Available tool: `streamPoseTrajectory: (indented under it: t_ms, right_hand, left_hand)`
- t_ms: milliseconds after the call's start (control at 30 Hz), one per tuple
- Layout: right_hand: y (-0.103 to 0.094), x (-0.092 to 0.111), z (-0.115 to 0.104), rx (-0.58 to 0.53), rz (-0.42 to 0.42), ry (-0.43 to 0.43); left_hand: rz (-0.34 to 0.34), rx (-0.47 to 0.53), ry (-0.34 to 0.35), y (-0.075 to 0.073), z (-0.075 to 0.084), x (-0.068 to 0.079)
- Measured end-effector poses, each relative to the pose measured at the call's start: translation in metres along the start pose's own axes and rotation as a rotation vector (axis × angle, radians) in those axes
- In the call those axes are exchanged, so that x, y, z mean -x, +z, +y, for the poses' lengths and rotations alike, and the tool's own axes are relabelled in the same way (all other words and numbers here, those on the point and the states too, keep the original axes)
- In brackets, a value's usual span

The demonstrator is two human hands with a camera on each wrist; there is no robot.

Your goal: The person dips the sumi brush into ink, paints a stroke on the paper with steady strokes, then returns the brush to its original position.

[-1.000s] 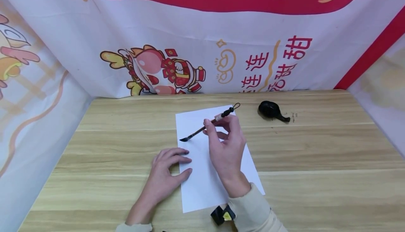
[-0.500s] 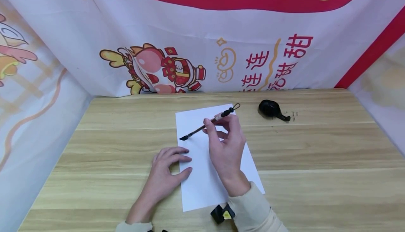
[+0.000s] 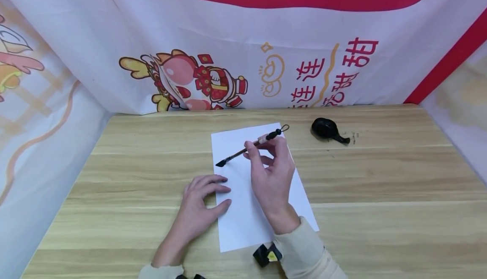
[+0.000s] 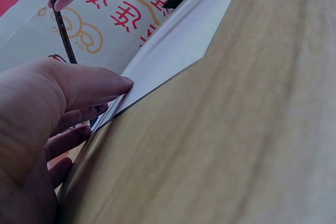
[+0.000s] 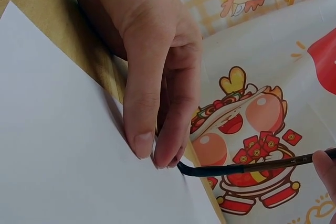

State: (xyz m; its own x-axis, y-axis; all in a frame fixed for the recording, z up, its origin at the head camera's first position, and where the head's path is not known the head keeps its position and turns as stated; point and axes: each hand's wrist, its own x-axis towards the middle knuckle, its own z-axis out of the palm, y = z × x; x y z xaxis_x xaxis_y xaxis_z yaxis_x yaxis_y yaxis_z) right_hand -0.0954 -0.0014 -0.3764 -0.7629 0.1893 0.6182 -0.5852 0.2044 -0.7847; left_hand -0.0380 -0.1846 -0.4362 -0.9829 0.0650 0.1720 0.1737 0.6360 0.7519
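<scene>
My right hand (image 3: 272,177) pinches a writing brush (image 3: 237,154) by its brown handle, above a white sheet of paper (image 3: 247,215). The brush slants down to the left. In the right wrist view its dark bristles (image 5: 210,171) bend sideways at the paper's surface, near the sheet's left edge. My left hand (image 3: 201,205) rests at that same edge, with relaxed, spread fingers and fingertips on the paper. Dark smudges mark some left fingertips (image 4: 97,109) in the left wrist view. I make out no written stroke on the sheet.
A black, rounded object with a short neck (image 3: 325,128) lies on the wooden table (image 3: 380,173) behind and right of the paper, with small dark specks beside it. A black block with a yellow patch (image 3: 266,255) sits by the right cuff. Printed cloth (image 3: 228,29) hangs behind the table.
The head view has tilted down-to-up very slightly, shifting the scene. The brush bristles look more spread and bent against the paper. Both hands stay almost in place.
</scene>
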Motion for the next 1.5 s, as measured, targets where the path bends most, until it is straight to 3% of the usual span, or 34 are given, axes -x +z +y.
streamPoseTrajectory:
  t_ms: [833,1500]
  right_hand:
    - [0.0000,-0.0025,0.0041,-0.046,0.016,-0.022]
    - [-0.0006,-0.0019,0.0041,0.012,0.023,-0.037]
  left_hand:
    - [0.000,-0.015,0.012,0.0010,-0.0012,-0.0004]
    - [0.011,-0.005,0.029,0.0016,-0.0010,-0.0006]
